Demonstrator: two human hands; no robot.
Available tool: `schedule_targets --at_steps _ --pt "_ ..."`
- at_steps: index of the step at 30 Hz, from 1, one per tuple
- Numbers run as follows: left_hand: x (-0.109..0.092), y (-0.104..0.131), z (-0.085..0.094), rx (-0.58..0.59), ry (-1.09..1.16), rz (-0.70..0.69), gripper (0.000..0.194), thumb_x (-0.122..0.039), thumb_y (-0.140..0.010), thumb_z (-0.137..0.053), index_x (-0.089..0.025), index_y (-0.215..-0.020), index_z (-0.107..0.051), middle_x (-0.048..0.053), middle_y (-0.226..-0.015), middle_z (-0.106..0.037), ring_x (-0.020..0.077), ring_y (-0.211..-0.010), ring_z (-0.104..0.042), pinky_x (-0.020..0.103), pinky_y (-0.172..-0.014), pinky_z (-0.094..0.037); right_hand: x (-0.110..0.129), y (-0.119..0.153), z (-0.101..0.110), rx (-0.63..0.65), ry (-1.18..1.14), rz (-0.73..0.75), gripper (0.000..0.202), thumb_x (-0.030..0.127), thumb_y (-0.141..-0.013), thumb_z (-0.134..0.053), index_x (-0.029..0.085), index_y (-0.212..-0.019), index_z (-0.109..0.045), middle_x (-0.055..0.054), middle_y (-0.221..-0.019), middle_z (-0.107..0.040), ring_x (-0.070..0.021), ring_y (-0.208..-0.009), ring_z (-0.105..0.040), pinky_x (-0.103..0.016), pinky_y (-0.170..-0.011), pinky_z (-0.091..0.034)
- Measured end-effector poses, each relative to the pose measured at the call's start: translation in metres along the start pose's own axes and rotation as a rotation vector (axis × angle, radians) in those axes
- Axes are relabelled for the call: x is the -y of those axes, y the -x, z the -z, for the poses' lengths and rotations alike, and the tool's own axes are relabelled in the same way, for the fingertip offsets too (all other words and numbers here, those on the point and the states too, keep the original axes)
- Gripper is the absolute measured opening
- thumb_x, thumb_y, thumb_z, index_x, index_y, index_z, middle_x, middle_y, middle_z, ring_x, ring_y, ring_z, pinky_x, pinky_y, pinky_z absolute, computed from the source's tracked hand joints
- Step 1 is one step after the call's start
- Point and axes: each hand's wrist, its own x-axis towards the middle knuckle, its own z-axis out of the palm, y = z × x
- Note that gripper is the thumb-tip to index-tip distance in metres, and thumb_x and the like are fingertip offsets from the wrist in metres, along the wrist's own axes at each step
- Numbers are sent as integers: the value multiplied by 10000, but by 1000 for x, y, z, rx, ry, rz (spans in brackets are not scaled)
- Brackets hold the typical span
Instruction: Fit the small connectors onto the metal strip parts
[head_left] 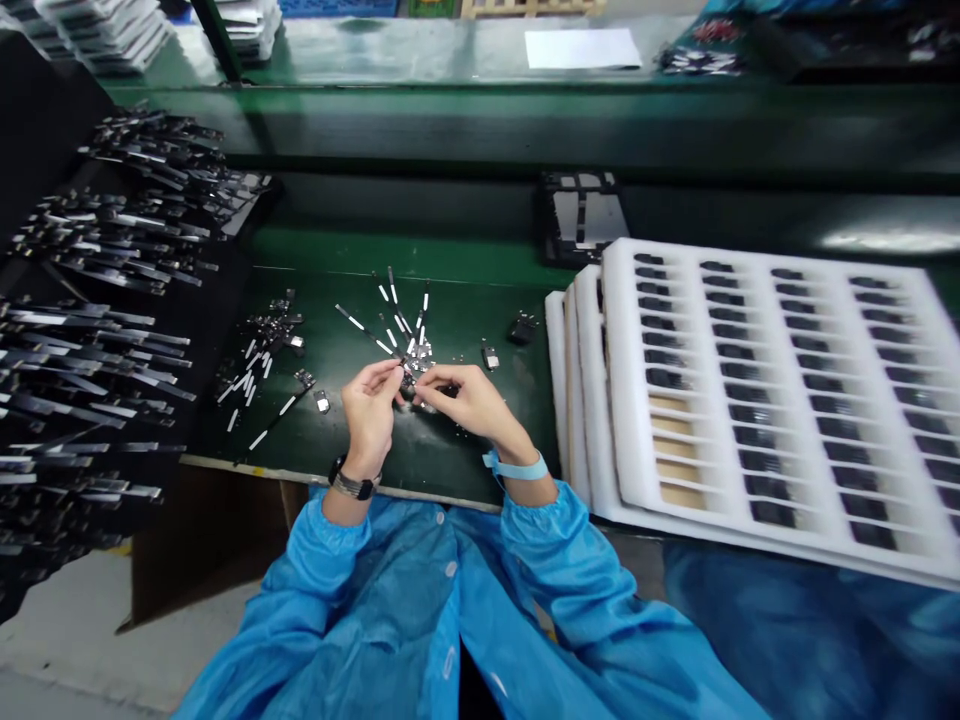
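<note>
My left hand (pixel 369 412) is closed in a pinch, thumb and forefinger on a small dark electronic part (pixel 407 380). From the other side my right hand (pixel 471 402) also pinches at this part, its fingertips almost meeting the left ones. The part's exact shape is mostly hidden by the fingers. Just beyond the fingertips lies a loose cluster of flex cables (pixel 401 310), thin black strips with white sections, fanned out on the green mat (pixel 345 280). A small silver-and-black module (pixel 490 355) rests right of the cluster, and another small module (pixel 322 401) lies left of my left hand.
More flex cables (pixel 251 375) lie to the left, beside a black rack (pixel 97 330) crowded with strips. Stacked white foam trays (pixel 622 400) with dark parts in slots stand at the right. A black tray (pixel 583 215) sits behind, below a raised shelf (pixel 450 50).
</note>
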Motion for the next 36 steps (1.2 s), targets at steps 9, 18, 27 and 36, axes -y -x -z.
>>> schedule_targets --at_steps 9,18,27,36 --pt "1 2 -1 -7 -15 -19 315 -367 -764 -920 -150 -972 -822 87 -889 -804 124 -641 -668 235 -565 -517 0 -1 -4 -68 -89 -22 159 310 -936 -697 197 -834 -744 -41 -798 -794 -200 -739 -729 -310 -732 -537" --pt "1 4 0 0 -119 -95 280 -355 -781 -906 -155 -963 -834 84 -872 -816 127 -628 -686 238 -580 -555 0 0 -1 -44 -125 -73 202 358 -937 -716 192 -824 -743 -47 -778 -793 -203 -729 -739 -317 -749 -564" --pt "-5 2 1 51 -57 -20 300 -361 -721 -943 -149 -900 -828 61 -775 -787 112 -563 -639 237 -548 -521 -3 0 1 3 -295 -144 301 486 -889 -796 188 -908 -758 -72 -861 -815 -233 -828 -780 -358 -815 -606" --pt "-7 4 -3 73 -18 -5 333 -381 -699 -962 -152 -895 -821 67 -796 -795 126 -570 -668 255 -567 -548 -5 0 1 -24 -310 -105 281 460 -880 -809 184 -908 -763 -68 -836 -811 -226 -795 -771 -370 -820 -605"
